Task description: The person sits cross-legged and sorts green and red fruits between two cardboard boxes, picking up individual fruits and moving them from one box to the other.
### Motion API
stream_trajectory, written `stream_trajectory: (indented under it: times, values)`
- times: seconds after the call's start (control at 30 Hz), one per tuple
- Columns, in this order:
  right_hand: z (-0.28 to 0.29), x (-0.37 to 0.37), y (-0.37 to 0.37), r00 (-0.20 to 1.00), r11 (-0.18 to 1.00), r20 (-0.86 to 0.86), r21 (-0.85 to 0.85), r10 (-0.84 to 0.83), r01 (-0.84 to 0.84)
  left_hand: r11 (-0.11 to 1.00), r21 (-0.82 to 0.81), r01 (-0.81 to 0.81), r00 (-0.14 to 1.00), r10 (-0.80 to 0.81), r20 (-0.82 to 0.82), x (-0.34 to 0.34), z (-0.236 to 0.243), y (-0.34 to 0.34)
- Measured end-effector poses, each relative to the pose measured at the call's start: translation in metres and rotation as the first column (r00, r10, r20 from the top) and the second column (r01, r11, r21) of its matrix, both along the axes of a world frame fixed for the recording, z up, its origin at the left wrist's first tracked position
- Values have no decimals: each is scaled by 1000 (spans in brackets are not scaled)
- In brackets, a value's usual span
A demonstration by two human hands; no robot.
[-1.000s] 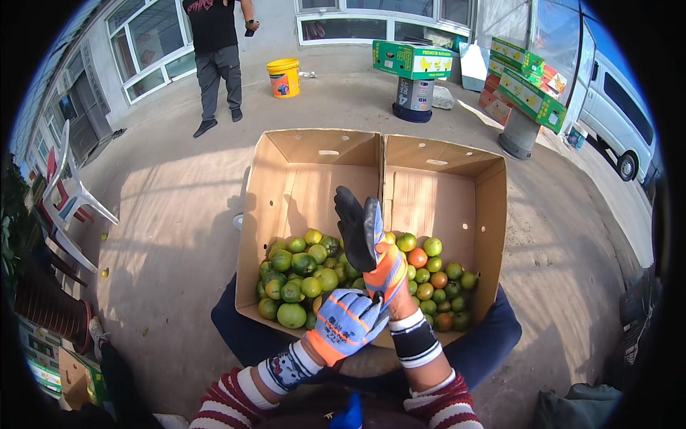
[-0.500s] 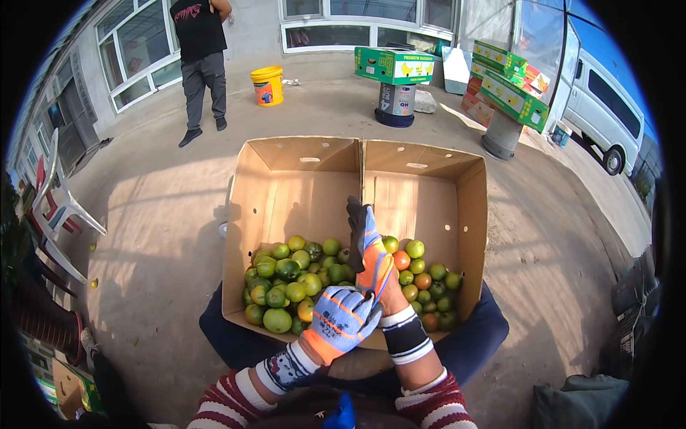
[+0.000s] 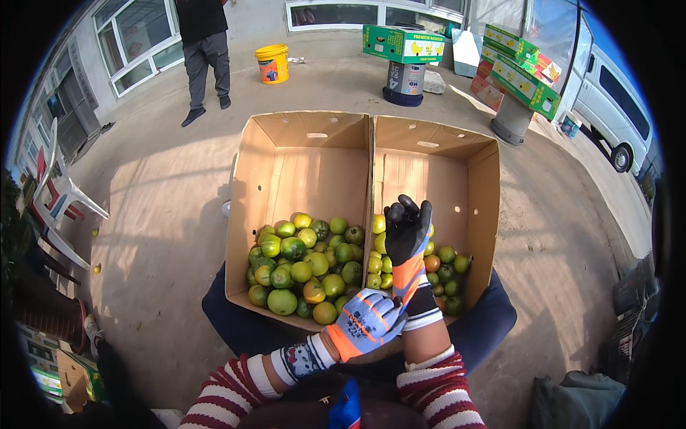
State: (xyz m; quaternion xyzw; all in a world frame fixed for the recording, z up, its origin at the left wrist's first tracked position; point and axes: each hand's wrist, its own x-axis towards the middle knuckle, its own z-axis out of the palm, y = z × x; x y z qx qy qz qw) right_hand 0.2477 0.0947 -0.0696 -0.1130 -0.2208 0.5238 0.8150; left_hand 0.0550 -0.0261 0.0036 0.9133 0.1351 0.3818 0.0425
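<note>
Apparently midway through fitting the right glove (image 3: 409, 247): pinching its orange cuff (image 3: 409, 275) near the wrist with the gloved left hand (image 3: 366, 323), thus with both hands together there. Worn on the right hand (image 3: 406, 232), raised over the right cardboard box (image 3: 483, 207) and its green and reddening tomatoes (image 3: 445, 273); loosely bent at the fingers, gripping nothing, with black coating turned toward the view. Pointing away from the body, fingertips toward the box's far wall, with the long axis nearly in line with the right forearm (image 3: 427, 344). Seemingly calling next for a firm pinch and an even draw of the cuff toward the dark wristband (image 3: 423, 307), against a steady right hand.
</note>
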Motion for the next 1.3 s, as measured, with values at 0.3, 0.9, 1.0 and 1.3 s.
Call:
stream_trajectory:
  times: [0.3,0.9,1.0,1.3]
  values:
    - [42,-39,-62,571,902,799,-90,-187,422,985,-168,40,998,-47,-41,-11,-35,0]
    - [-36,-133,-52,-901,983,-402,144,160,110,123,-597,-793,363,882,-301,-248,-173,143]
    - [-34,-132,-58,-891,985,-422,102,169,138,37,-451,-892,241,882,-405,-254,-175,146]
    - [-22,-130,-46,-947,994,-305,1,103,108,55,-155,-986,128,846,-518,-253,-154,126]
